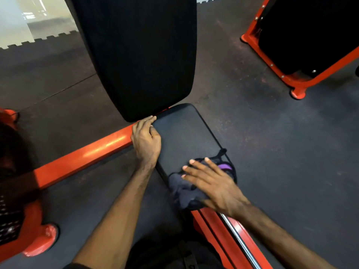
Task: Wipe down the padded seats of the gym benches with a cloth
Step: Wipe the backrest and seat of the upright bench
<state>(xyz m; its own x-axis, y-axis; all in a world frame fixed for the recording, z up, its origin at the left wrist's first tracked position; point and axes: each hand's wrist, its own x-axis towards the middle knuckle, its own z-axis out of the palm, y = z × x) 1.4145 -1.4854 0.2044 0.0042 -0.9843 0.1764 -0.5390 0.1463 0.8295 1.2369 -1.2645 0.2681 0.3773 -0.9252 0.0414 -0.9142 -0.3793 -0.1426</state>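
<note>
The dark padded seat (186,133) of an orange-framed gym bench lies in the middle of the view, with its black backrest pad (139,55) rising beyond it. My right hand (211,183) presses flat, fingers straight, on a dark cloth with a purple patch (182,189) at the seat's near end. My left hand (146,138) rests on the seat's far left corner, its fingers curled over the edge beside the backrest.
An orange frame bar (83,154) runs left from the seat. The bench's orange rail with a chrome rod (239,241) extends toward me. Another orange-framed bench with a black pad (303,35) stands at the upper right. Dark rubber flooring (281,142) surrounds everything.
</note>
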